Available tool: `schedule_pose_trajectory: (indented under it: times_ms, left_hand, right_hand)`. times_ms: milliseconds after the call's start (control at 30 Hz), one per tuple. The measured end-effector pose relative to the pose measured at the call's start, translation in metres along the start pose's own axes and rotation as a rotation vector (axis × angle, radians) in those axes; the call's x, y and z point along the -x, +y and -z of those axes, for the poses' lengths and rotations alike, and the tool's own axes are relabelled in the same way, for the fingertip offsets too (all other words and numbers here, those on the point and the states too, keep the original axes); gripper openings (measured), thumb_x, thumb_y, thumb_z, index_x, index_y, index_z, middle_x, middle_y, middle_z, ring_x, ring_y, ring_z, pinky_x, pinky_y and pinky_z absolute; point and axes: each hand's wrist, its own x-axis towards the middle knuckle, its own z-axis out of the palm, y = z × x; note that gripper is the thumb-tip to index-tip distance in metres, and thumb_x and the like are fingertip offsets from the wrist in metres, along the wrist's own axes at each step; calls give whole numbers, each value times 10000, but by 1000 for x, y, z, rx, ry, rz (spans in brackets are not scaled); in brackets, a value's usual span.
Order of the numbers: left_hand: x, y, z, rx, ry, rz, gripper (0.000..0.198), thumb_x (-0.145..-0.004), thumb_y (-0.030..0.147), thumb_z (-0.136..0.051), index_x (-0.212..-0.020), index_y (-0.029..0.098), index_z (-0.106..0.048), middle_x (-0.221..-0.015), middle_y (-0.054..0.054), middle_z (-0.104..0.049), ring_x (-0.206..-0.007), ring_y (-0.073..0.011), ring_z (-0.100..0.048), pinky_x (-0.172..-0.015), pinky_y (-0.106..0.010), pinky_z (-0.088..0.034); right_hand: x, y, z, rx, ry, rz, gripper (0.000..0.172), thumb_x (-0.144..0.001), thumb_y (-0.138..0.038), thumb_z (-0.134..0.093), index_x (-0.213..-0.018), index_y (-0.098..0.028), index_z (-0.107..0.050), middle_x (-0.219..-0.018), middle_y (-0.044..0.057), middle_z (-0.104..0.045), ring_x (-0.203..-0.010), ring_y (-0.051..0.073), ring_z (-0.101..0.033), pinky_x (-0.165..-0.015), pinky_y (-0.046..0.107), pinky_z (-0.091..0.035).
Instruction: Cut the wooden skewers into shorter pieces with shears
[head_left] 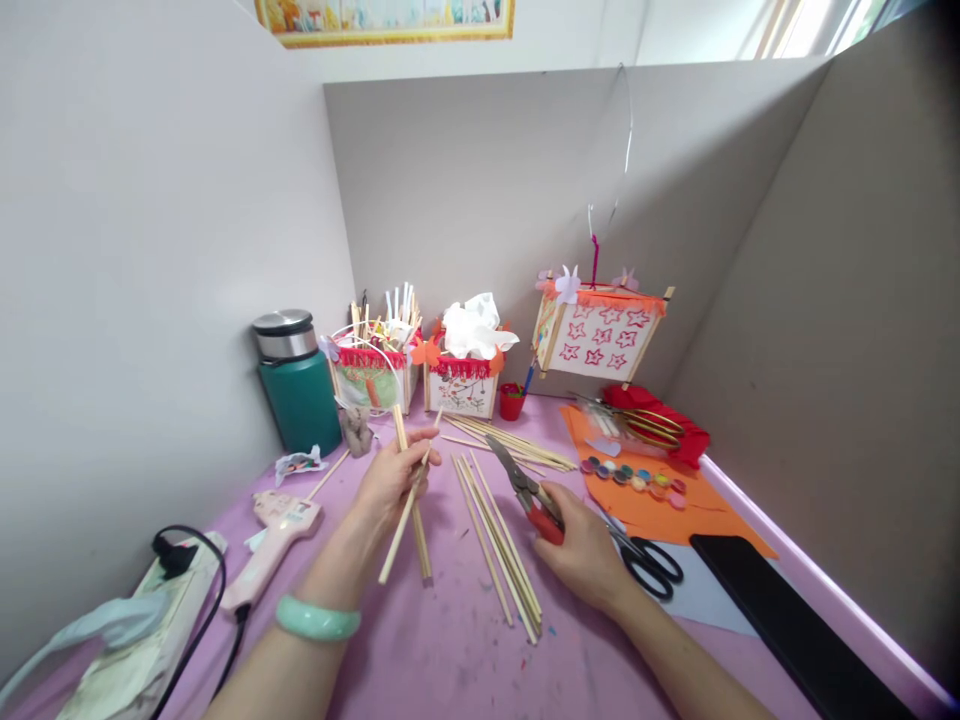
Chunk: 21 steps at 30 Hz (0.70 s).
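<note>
My left hand [397, 474], with a pale green bangle [318, 618] on its wrist, is closed around several thin wooden sticks [402, 537]. One of them slants across the others. In my right hand [583, 545] is a pair of metal snips [511, 468] with red on the handles, its dark blades pointing up and left. Between the hands a loose bundle of wooden sticks [496, 545] lies on the purple tabletop [420, 660]. Farther back rests another pile of sticks [517, 442].
At the left are a green flask [298, 390], a pink glue gun [274, 545] and a power strip [142, 630]. Decorated boxes [461, 388] stand behind; a paper lantern [600, 335] hangs at right. Black scissors [651, 566], paint pots [637, 480] and a black slab [780, 620] lie right.
</note>
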Motion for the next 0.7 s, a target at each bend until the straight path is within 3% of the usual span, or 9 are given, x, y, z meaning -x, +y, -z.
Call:
schedule_pose_trajectory:
  times_ms: [167, 267, 367, 433, 500, 567, 633, 700]
  left_hand:
    - [4, 1, -3, -23, -132, -11, 242, -699, 187, -591, -921, 92, -574, -867, -120, -692, -303, 31, -181, -307, -157, -107]
    - [5, -1, -4, -116, -96, -79, 269, -714, 279, -654, -901, 100, -584, -712, -42, -652, -318, 23, -193, -317, -156, -99]
    - [4, -1, -5, -177, -29, -128, 323, -741, 411, -638, -835, 104, -604, -491, 73, -461, -313, 10, -180, -323, -161, -92]
    - [4, 0, -5, -203, 1, -167, 341, -760, 448, -610, -762, 107, -613, -459, 89, -381, -336, -3, -238, -339, -154, -173]
    - [4, 1, -4, -219, 4, -226, 341, -768, 443, -605, -698, 109, -607, -524, 50, -461, -440, -30, -415, -446, -155, -355]
    - [4, 1, -4, -208, -38, -247, 309, -770, 418, -610, -712, 115, -599, -701, -12, -583, -641, -90, -567, -661, -224, -474]
    - [5, 0, -4, -166, -104, -227, 255, -772, 384, -615, -790, 132, -583, -794, -27, -610, -739, -135, -607, -779, -314, -490]
    - [6, -1, -5, -148, -150, -216, 221, -777, 348, -615, -856, 150, -559, -737, 4, -586, -664, -118, -591, -752, -333, -502]
  right_hand:
    - [1, 1, -1, -13, 1, 8, 450, -602, -134, -499, -1047, -204, -512, -883, 19, -604, -774, 182, -559, -688, 257, -394]
    - [1, 1, -1, -3, 2, 13, 434, -601, -132, -497, -1029, -204, -514, -869, 15, -603, -771, 181, -557, -684, 255, -394]
    - [1, 1, -1, 3, -5, 16, 429, -604, -128, -494, -1025, -208, -512, -870, 13, -601, -769, 178, -555, -681, 253, -392]
    - [2, 0, -2, 3, -9, 13, 432, -606, -128, -496, -1031, -209, -509, -877, 11, -599, -771, 174, -554, -681, 251, -390]
    - [2, 0, -2, 7, -11, 11, 419, -611, -131, -497, -1022, -210, -511, -871, 7, -595, -766, 170, -550, -674, 247, -386]
    - [2, -1, -1, 23, -12, 17, 385, -619, -135, -495, -996, -211, -518, -848, 3, -589, -752, 166, -543, -664, 245, -379]
    - [2, -2, -1, 34, -12, 20, 367, -622, -137, -496, -980, -210, -522, -836, -1, -585, -741, 162, -538, -657, 242, -373]
    - [2, -2, -1, 32, -11, 16, 381, -615, -138, -501, -989, -210, -520, -845, -2, -587, -742, 160, -539, -656, 239, -372]
